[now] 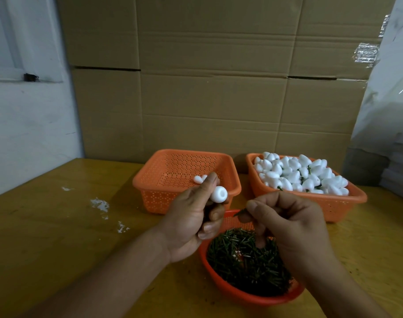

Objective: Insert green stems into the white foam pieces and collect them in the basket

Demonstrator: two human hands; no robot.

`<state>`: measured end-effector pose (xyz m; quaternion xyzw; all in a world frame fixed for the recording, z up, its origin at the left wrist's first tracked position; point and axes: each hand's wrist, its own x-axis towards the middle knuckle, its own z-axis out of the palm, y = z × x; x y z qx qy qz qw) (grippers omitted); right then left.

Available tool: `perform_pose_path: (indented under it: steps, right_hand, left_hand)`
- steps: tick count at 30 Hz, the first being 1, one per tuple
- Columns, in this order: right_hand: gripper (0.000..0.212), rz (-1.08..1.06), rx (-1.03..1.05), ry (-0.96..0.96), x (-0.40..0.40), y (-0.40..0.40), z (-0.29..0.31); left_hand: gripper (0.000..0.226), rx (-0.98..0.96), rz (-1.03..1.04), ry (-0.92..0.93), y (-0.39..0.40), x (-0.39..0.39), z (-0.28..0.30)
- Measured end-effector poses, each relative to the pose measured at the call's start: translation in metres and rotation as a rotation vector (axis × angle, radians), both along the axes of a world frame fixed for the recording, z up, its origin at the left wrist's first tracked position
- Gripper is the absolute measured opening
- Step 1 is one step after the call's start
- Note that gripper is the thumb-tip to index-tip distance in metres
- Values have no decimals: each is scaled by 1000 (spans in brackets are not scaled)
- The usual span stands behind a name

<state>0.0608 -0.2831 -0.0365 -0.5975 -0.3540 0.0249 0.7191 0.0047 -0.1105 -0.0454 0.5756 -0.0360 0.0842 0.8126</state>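
Observation:
My left hand grips a white foam piece, its dimpled end turned toward me. Just to its right, my right hand pinches a short green stem between thumb and forefinger, its tip a little apart from the foam. Both hands hover over a round orange bowl heaped with green stems. Behind my left hand stands an orange basket holding a couple of foam pieces. To the right, another orange basket is piled with white foam pieces, some showing green stems.
A yellow wooden table carries everything, with white foam crumbs scattered on its left part. Stacked cardboard boxes form a wall behind the baskets. A white wall stands at the left, and grey wrapped stacks at the right.

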Motion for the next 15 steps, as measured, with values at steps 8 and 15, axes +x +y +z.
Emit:
perform_pose_path:
  steps: [8, 15]
  right_hand:
    - [15, -41, 131, -80, -10, 4, 0]
    - [12, -85, 100, -154, -13, 7, -3]
  left_hand:
    - [52, 99, 53, 14, -3, -1, -2]
    - [52, 135, 68, 17, -5, -2, -3]
